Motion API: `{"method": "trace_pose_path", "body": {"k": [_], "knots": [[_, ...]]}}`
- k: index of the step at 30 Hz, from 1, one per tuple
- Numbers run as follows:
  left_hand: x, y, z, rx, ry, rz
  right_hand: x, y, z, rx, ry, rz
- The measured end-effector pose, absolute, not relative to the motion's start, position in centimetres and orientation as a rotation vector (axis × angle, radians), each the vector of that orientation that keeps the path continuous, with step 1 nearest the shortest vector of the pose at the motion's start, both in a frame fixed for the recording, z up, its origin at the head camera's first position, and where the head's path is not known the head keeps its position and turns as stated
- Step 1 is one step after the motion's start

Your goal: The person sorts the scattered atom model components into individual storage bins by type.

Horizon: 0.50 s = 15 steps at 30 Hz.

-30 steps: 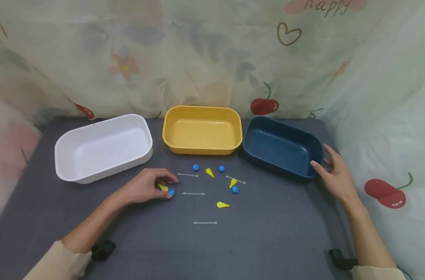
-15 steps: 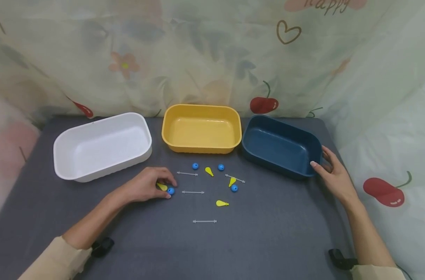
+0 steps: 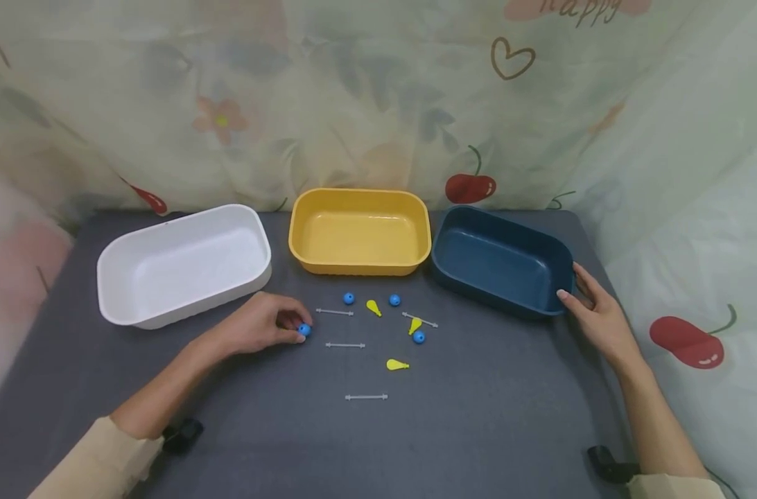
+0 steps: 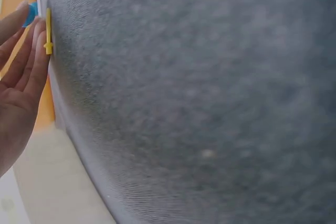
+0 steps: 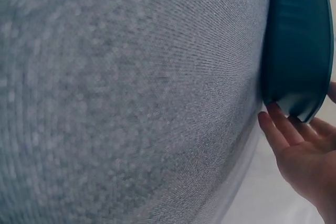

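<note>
A pale printed curtain [image 3: 366,104] hung behind a dark grey table [image 3: 478,443]. Along the far edge stood a white tray [image 3: 185,267] on the left, a yellow tray [image 3: 360,239] in the middle and a navy tray [image 3: 503,267] on the right. The left hand [image 3: 263,324], near the white tray, pinched a blue bead [image 3: 304,330] between thumb and bent fingers; a yellow piece [image 4: 49,31] lay right against its fingers, whether gripped I could not tell. The right hand [image 3: 601,322] held the navy tray's right end, thumb at the rim, fingers outside, slightly spread. Between the hands lay three other beads [image 3: 394,300], three bulb-shaped yellow pieces [image 3: 397,364] and four thin rods [image 3: 345,345].
</note>
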<state>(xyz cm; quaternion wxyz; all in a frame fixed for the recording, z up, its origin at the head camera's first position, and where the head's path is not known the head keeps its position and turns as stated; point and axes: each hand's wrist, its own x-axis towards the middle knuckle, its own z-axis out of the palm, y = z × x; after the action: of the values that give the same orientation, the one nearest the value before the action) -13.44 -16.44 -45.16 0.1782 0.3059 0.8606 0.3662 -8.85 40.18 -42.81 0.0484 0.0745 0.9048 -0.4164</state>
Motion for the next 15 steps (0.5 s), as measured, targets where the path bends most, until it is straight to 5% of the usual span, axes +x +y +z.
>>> {"method": "trace_pose_path", "body": {"k": [15], "knots": [[-14.8, -14.6, -42.9, 0.885, 2.379, 1.170, -8.7, 41.1, -42.8, 0.176, 2.626, -1.306]]}}
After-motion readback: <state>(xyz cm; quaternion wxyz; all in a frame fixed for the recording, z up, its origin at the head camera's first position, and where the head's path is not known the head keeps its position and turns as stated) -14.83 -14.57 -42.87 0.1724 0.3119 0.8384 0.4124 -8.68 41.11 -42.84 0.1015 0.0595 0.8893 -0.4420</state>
